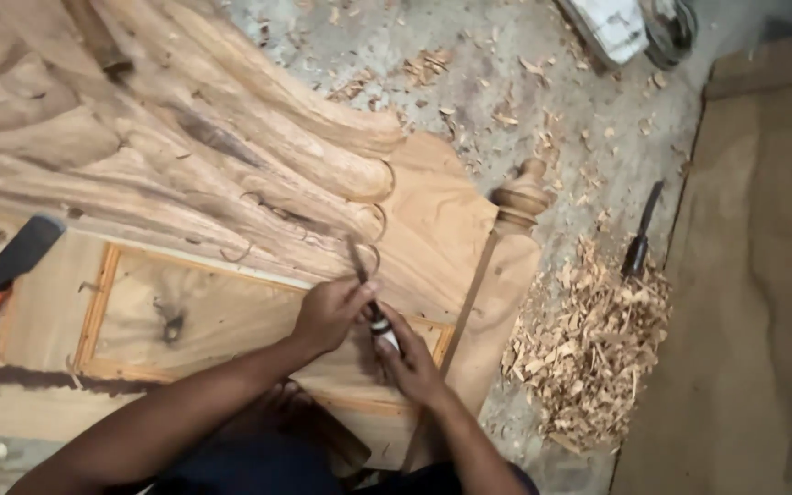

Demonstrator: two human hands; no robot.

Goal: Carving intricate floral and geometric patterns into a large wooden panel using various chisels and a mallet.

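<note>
A large carved wooden panel (231,165) with scrolled leaf shapes lies flat under me. Both hands hold one carving chisel (364,280), whose blade tip rests on a curled scroll near the panel's middle. My left hand (327,312) wraps the blade shaft just behind the tip. My right hand (410,357) grips the handle end, lower and nearer to me. A turned wooden post (506,266) with a round finial forms the panel's right edge.
An orange-handled tool with a black head (2,270) lies on the panel at the left. A second chisel (642,240) rests on the concrete floor beside a heap of wood shavings (593,348). A flat board (763,275) covers the floor at the right.
</note>
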